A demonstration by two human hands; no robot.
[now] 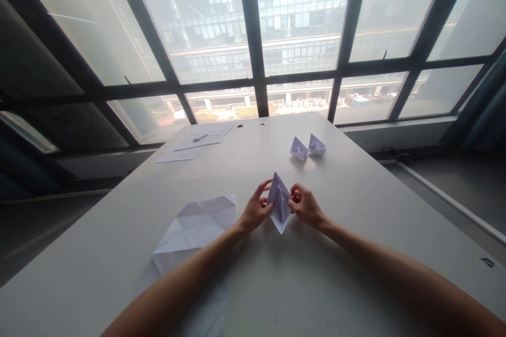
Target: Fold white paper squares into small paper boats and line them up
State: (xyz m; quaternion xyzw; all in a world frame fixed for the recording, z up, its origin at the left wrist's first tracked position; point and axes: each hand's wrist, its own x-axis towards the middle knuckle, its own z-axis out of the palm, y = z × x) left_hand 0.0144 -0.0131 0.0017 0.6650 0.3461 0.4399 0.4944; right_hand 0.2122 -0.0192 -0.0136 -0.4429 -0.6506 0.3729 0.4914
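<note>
A white folded paper boat (280, 204) is held upright on end between my two hands, its pointed ends facing up and down. My left hand (255, 208) grips its left side, with the thumb near the lower front and the fingers behind. On the right edge, my right hand (305, 204) pinches the paper between thumb and curled fingers. Beyond my hands, two finished-looking paper boats (299, 149) (317, 146) stand side by side. A creased, unfolded sheet of paper (193, 229) lies left of my hands, partly hidden under my left forearm.
Flat paper sheets (177, 154) lie at the table's far left, with a small pen-like item (200, 137) on top. The white table (356, 210) reaches to the large windows. Two round holes (240, 126) sit near its far edge. Curtains hang at both sides.
</note>
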